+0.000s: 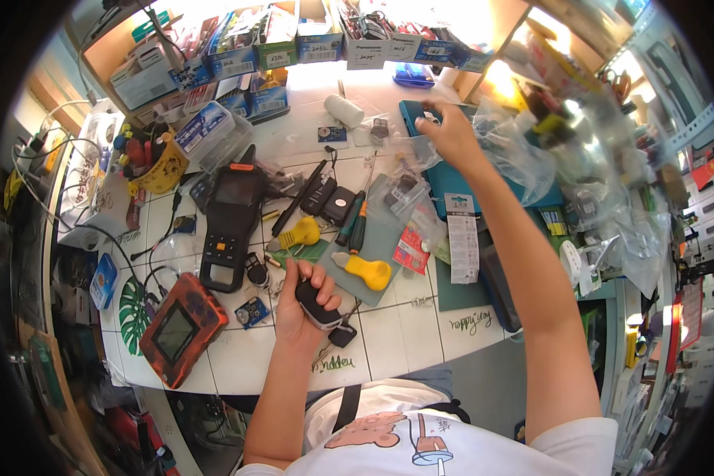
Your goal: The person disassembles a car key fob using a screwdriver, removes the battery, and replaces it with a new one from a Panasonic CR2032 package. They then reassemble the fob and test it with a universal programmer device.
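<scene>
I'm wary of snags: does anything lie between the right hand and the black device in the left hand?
Yes: clear plastic packets and the nearer yellow-handled tool lie between the right hand and the black device. They look low enough to pass over.

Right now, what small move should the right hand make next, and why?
Probably lift the right hand straight up from the rectangular teal case before drawing it back: a crumpled clear plastic bag lies close beside its forearm and might snag. The left hand holds the small black oblong device.
</scene>
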A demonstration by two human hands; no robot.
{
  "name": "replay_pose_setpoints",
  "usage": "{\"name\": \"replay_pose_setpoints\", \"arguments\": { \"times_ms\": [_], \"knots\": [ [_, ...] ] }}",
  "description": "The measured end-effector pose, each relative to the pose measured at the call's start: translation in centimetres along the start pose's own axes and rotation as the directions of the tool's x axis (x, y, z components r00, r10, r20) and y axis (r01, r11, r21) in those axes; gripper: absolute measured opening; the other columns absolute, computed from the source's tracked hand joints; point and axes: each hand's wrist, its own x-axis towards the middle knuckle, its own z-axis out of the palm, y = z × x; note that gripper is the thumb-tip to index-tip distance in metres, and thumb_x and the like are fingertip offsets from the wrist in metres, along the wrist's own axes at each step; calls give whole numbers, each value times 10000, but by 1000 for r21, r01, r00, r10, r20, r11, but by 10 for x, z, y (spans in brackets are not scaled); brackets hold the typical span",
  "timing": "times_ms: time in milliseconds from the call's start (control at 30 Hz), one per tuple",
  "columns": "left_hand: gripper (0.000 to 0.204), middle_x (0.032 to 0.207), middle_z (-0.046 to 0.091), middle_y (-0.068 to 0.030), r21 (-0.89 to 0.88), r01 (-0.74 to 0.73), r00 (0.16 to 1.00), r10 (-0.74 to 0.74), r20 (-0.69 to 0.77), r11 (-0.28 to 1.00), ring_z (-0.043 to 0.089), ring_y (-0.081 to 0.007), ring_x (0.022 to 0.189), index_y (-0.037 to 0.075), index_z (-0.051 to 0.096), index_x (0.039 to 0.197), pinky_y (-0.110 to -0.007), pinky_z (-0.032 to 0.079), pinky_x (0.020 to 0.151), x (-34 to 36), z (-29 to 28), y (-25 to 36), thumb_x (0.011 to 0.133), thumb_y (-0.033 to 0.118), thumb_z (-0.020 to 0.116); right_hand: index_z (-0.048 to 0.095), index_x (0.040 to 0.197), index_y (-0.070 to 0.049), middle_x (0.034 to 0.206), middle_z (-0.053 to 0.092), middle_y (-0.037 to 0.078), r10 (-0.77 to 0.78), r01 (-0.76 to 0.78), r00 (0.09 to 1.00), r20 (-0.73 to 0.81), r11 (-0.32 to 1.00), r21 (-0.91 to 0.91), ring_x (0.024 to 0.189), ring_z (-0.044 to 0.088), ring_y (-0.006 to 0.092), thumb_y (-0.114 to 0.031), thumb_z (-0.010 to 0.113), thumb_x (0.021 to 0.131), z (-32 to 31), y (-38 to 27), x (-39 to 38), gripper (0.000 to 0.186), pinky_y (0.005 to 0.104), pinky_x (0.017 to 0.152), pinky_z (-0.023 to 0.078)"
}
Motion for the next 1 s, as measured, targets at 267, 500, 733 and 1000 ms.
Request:
{"name": "replay_pose_setpoints", "arguments": {
  "times_ms": [267,500,733,1000],
  "knots": [
    [379,688,372,-21,-32,-4,1000,4,-7,999,350,-133,539,109,420,749,-268,334,489,-7,2,5,948,427,364,420,1331,-95,1444,206,232,539,-448,831,137,795,-408,1343,193,363,-748,594,597,58,75,158,998,431,1063,232],
    [431,659,345,-7,-42,17,1000,-18,-1,999,333,-125,532,121,350,685,-261,319,494,-11,-2,5,934,473,356,493,1267,-143,1302,400,204,544,-459,839,-19,689,-561,1173,404,331,-665,663,582,62,65,155,878,378,962,389],
    [443,629,316,10,33,-26,998,24,55,999,309,-117,511,125,307,640,-257,304,474,-13,6,8,951,435,362,455,1283,-13,1144,552,211,156,-74,938,310,963,-261,1059,513,318,-430,685,623,-39,-5,24,814,357,900,409],
    [530,614,361,21,128,78,986,-96,139,989,354,-83,497,101,333,1337,-223,319,462,-16,45,-22,899,321,534,322,1386,-65,1287,427,106,125,-416,860,496,735,535,1103,463,184,-239,737,639,-73,-114,-161,872,280,945,352]
  ]
}}
